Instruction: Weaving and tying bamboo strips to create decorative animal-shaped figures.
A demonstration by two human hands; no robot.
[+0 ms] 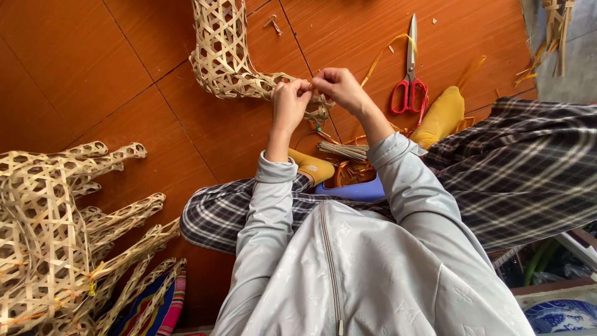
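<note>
Grey jacket [348, 274], both hands [291, 102] [336, 87] pinched on bent woven bamboo frame [224, 56], long arm pointing away.

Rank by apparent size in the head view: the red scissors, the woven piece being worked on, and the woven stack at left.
1. Woven stack, though it's nearer the camera.
2. Woven piece.
3. Scissors.

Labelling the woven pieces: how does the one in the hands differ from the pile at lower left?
The bent woven piece is a single curved tube, held at its end by the left hand and right hand. The stacked woven pieces are several, overlapping, with long finger-like prongs, and no hand touches them. The stack also shows small yellow ties. Both are pale strip lattice with open hexagonal holes, resting on the wooden floor.
</note>
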